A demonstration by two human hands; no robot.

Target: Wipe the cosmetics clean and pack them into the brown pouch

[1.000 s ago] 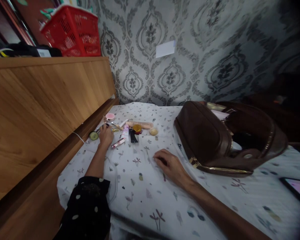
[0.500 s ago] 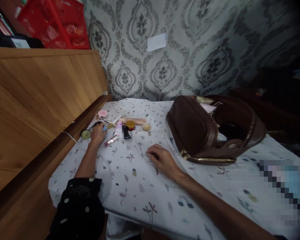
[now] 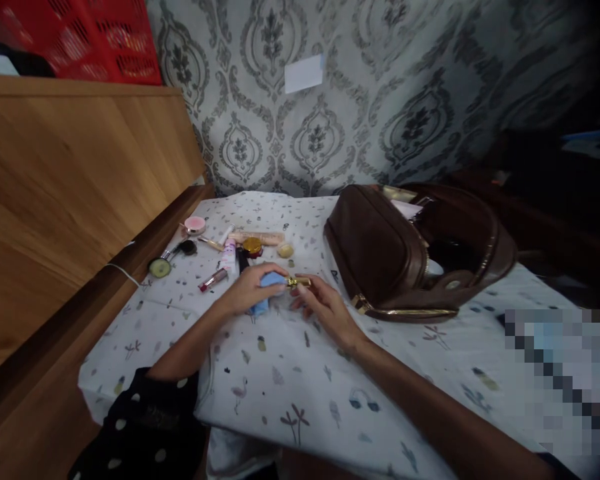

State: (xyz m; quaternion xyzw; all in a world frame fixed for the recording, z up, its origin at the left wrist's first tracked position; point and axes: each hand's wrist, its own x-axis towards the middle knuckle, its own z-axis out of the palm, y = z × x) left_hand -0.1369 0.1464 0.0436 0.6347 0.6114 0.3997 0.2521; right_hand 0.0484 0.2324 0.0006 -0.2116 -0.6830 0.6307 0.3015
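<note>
My left hand is closed on a light blue cloth, part of which hangs below the fingers. From the cloth's right side a small shiny gold tube sticks out, and my right hand pinches its other end between thumb and fingertips. Just left of the hands lie a lipstick, a dark tube partly behind my left hand, and a white and pink tube. Behind them are a gold-lidded jar and a small round beige piece.
A brown leather bag gapes on the patterned cloth at right. Farther left lie a pink compact, a brush and a round green-faced item. A wooden cabinet borders the left side, a red basket on top.
My left hand has come right from among the cosmetics, carrying the blue cloth and gold tube to the middle. My right hand has moved up slightly and taken the tube's end. The view shifted slightly.
</note>
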